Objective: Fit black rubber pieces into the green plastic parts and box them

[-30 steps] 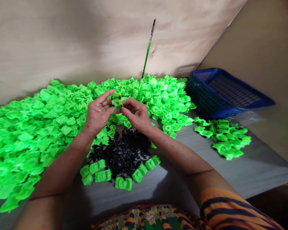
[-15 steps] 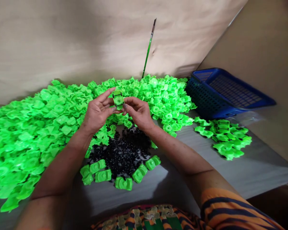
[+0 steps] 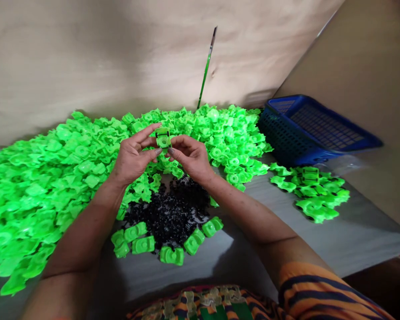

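We hold one bright green plastic toy-car body (image 3: 163, 141) directly between our hands, underside towards us, its long axis running roughly up and away, with one dark bar across its far end. Neither hand is nearer: the left hand (image 3: 133, 156) has its left side between thumb and fingers, while the right hand (image 3: 192, 160) closes narrowly on its near right corner; whether it also grips a small part, we cannot tell. On our side of the hands, one pile of small black pieces (image 3: 173, 218) lies on the grey tabletop (image 3: 363, 242), uncountable, with six green car bodies (image 3: 172, 255) along its near edge. One huge green heap (image 3: 53, 186) spreads left of and beyond the hands; well right sit one smaller green cluster (image 3: 316, 195) and one blue plastic basket (image 3: 280, 138).
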